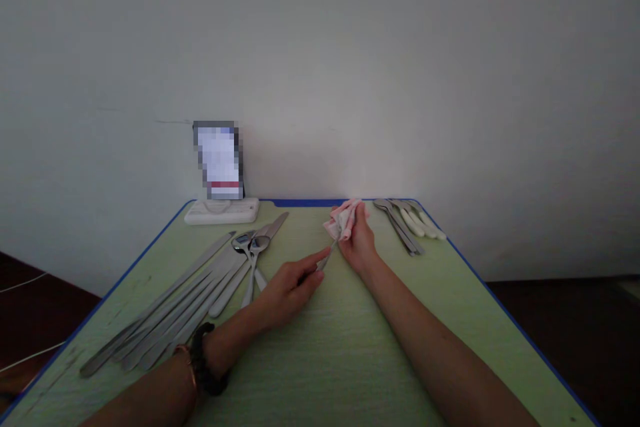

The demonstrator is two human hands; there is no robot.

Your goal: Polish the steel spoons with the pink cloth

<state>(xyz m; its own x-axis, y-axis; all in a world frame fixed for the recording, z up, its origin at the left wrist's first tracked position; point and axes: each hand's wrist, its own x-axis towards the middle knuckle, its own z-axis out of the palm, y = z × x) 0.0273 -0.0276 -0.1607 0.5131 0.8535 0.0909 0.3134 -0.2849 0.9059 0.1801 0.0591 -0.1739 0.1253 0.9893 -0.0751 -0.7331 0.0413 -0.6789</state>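
Near the middle of the green table (320, 360), my left hand (295, 287) is closed on the handle of a metal utensil (327, 255). The utensil's far end runs into a pink and white cloth (344, 219), which hides what kind it is. My right hand (359, 240) is closed around that cloth, just beyond and to the right of my left hand. Several metal knives (175, 307) lie fanned out on the left, with metal spoons (257, 243) at their far end, beside my left hand.
Several spoons (400, 227) and white-handled utensils (425, 223) lie at the back right. A phone (220, 160) with a blurred screen stands by a white power strip (223, 211) at the back left. A wall rises behind the table's blue edge.
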